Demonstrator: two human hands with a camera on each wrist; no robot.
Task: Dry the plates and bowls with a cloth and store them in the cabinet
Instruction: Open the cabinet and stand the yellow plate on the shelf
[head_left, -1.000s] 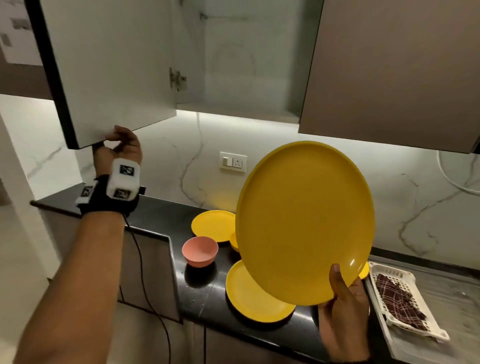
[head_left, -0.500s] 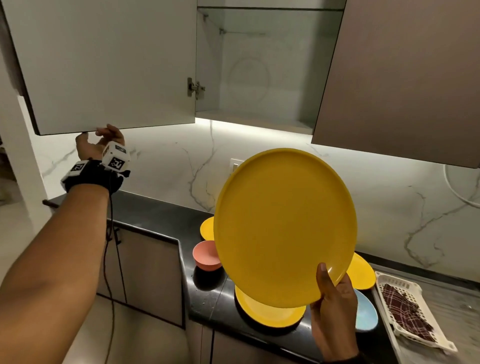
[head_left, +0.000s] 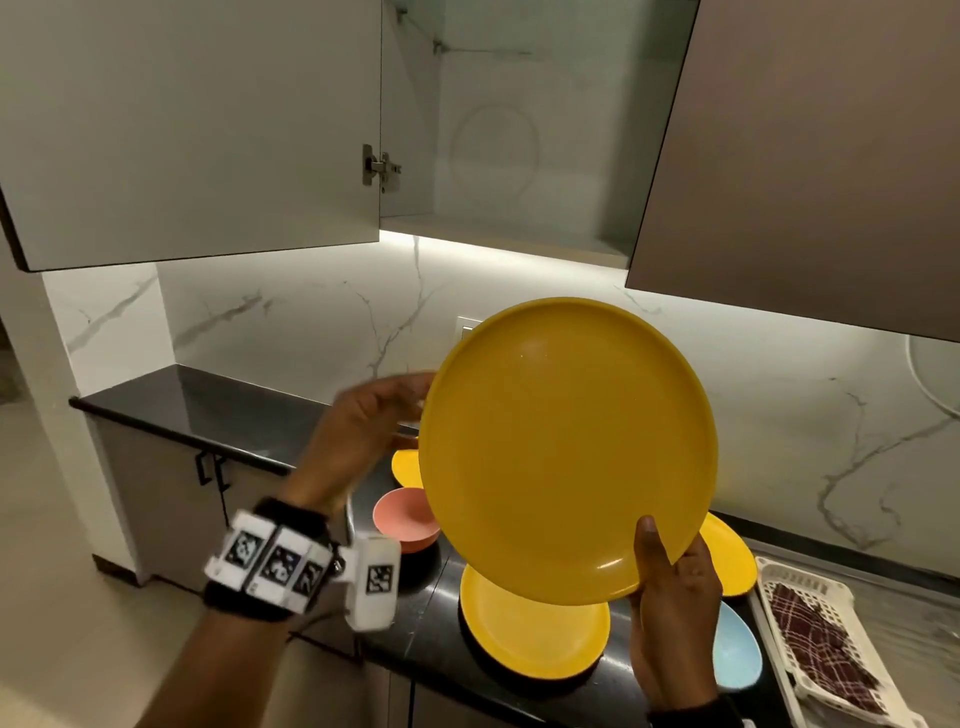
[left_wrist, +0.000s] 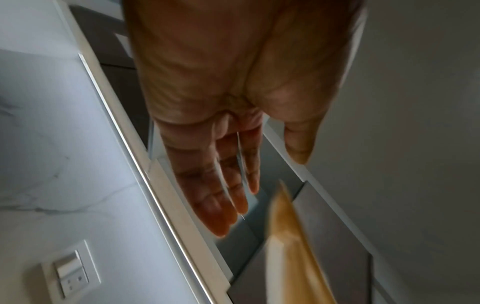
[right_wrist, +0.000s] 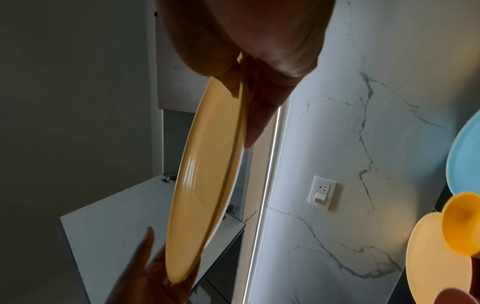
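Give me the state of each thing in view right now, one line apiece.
Upper cabinet door: swung open.
Neighbouring brown cabinet door: shut.
Large round yellow plate: held up on edge.
Right hand: grips the plate's lower rim.
Left hand: fingers straight, near the plate's left rim; contact unclear.
Small pink bowl: upright on the black counter.
Checked cloth: lying in the white plastic basket.

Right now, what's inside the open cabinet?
The open cabinet shows a bare back wall and a bare bottom shelf. The closed right door hides its right side, and the top is cut off, so upper contents are unknown.
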